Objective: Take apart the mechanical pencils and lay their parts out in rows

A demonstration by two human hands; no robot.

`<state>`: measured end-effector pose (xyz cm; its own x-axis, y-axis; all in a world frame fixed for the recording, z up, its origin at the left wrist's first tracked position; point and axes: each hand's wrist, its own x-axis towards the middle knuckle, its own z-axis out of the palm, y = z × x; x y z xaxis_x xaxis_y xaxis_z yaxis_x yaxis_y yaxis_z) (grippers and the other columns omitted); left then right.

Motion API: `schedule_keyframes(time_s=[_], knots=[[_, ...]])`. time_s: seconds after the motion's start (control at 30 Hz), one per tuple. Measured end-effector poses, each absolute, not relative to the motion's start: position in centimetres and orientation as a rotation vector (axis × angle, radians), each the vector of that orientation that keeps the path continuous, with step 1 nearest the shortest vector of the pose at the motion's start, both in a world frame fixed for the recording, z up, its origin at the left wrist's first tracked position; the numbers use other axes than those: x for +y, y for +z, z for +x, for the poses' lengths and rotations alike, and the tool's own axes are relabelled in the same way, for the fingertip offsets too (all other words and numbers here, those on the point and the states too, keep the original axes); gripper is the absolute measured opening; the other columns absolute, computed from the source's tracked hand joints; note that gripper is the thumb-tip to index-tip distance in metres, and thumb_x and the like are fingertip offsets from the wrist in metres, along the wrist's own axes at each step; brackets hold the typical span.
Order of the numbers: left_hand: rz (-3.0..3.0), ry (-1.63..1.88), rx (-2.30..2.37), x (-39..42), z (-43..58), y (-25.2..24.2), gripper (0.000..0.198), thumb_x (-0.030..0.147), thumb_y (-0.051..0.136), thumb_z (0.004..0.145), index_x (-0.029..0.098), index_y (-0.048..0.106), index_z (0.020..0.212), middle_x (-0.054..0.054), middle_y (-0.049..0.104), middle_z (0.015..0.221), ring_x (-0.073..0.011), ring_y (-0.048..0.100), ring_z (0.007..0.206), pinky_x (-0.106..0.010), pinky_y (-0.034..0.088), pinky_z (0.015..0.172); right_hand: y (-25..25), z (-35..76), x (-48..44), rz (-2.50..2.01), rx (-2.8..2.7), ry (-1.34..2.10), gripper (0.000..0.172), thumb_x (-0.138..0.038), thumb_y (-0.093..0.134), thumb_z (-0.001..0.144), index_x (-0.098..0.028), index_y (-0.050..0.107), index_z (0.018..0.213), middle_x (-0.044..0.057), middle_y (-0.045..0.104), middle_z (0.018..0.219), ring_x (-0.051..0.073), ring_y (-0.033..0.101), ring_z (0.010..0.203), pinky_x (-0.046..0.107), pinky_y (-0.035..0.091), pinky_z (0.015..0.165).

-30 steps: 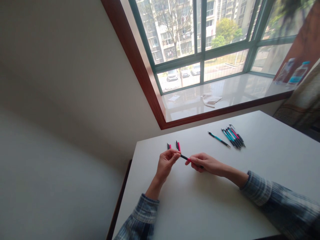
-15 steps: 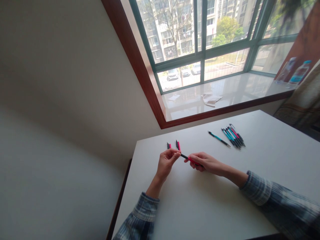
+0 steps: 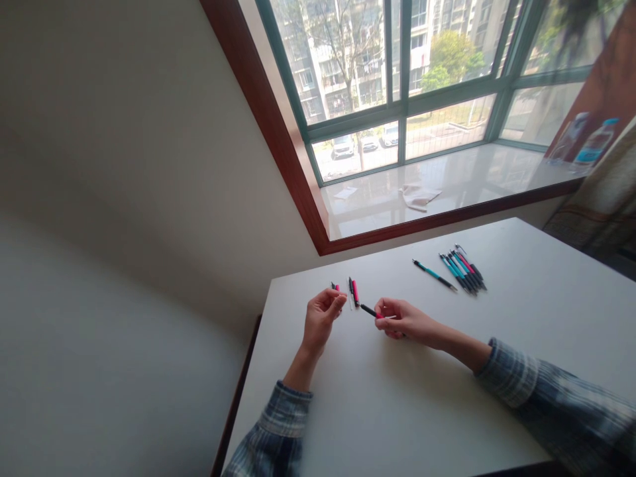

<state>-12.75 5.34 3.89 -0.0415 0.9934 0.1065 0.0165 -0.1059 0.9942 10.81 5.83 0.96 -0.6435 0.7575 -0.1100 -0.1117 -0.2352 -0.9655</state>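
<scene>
My right hand (image 3: pixel 405 321) is closed round a pink pen (image 3: pixel 371 311) whose black tip points left, held just above the white table (image 3: pixel 397 411). A short gap to the left, my left hand (image 3: pixel 322 314) is pinched shut; what it holds, if anything, is too small to make out. Beyond the hands, two short pink-and-black pen pieces (image 3: pixel 354 291) (image 3: pixel 336 287) lie on the table, with a thin pale rod (image 3: pixel 348 302) between them.
A bunch of teal and pink pens (image 3: pixel 463 270) lies at the back right of the table, one teal pen (image 3: pixel 434 275) apart to its left. Behind is a window sill (image 3: pixel 477 179) with a cloth (image 3: pixel 420 197) and a bottle (image 3: pixel 595 142).
My left hand has let go of the pen's tip and drawn back to the left, still pinched. My right hand keeps the pen, shifted slightly up and left.
</scene>
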Motion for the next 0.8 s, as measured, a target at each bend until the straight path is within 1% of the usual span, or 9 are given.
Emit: schedule_keyframes(time_s=[0.07,0.13,0.23,0.33,0.47,0.57,0.8], knots=[[1.356,1.301,1.241,5.6,-13.6,4.5,0.035,0.049,0.080,0.082,0.016,0.073,0.088,0.003,0.054,0.064,-0.0089,0.041,0.058,-0.022,0.032,0.056,0.8,10.8,5.9,-0.802,-1.430,1.933,0.037,-0.045,0.079,0.083,-0.019,0.055,0.092,-0.004,0.056,0.071,0.008,0.045,0.058,0.022,0.031,0.054],[1.528,1.199,1.312,5.7,-14.4,5.2,0.032,0.047,0.078,0.083,0.016,0.076,0.091,0.001,0.058,0.068,-0.0111,0.045,0.061,-0.024,0.035,0.059,0.7,10.8,6.0,-0.804,-1.430,1.935,0.035,-0.044,0.079,0.083,-0.018,0.056,0.092,-0.004,0.056,0.071,0.008,0.045,0.059,0.022,0.031,0.055],[1.863,0.984,1.430,5.7,-15.2,5.8,0.023,0.041,0.076,0.085,0.019,0.079,0.092,-0.002,0.064,0.075,-0.0140,0.050,0.067,-0.026,0.040,0.064,0.6,10.8,6.0,-0.815,-1.424,1.934,0.036,-0.044,0.079,0.082,-0.018,0.057,0.092,-0.004,0.056,0.070,0.008,0.043,0.058,0.023,0.030,0.055],[2.048,0.825,1.494,5.1,-15.6,5.6,0.016,0.036,0.071,0.089,0.023,0.079,0.092,-0.003,0.071,0.087,-0.0163,0.056,0.075,-0.028,0.044,0.069,0.5,10.7,6.0,-0.816,-1.403,1.936,0.037,-0.044,0.080,0.081,-0.018,0.057,0.092,-0.005,0.054,0.069,0.008,0.043,0.057,0.023,0.028,0.054],[2.102,0.682,1.542,4.0,-16.3,4.3,0.013,0.031,0.068,0.088,0.023,0.079,0.090,-0.005,0.074,0.096,-0.0188,0.061,0.082,-0.029,0.046,0.071,0.1,10.6,6.2,-0.802,-1.391,1.944,0.036,-0.043,0.080,0.081,-0.018,0.057,0.092,-0.005,0.055,0.068,0.008,0.042,0.056,0.023,0.027,0.053],[2.112,0.622,1.561,3.6,-17.0,3.8,0.014,0.029,0.068,0.087,0.024,0.080,0.092,-0.005,0.075,0.097,-0.0211,0.063,0.087,-0.031,0.048,0.075,0.0,10.6,6.2,-0.799,-1.407,1.945,0.035,-0.042,0.080,0.081,-0.018,0.057,0.092,-0.005,0.056,0.069,0.008,0.042,0.056,0.023,0.027,0.054],[2.088,0.604,1.599,3.6,-16.9,3.5,0.015,0.027,0.067,0.087,0.025,0.080,0.094,-0.005,0.076,0.100,-0.0218,0.065,0.089,-0.033,0.050,0.080,0.4,10.6,6.1,-0.824,-1.405,1.936,0.036,-0.043,0.080,0.081,-0.017,0.058,0.091,-0.004,0.057,0.069,0.008,0.044,0.057,0.023,0.028,0.054]])
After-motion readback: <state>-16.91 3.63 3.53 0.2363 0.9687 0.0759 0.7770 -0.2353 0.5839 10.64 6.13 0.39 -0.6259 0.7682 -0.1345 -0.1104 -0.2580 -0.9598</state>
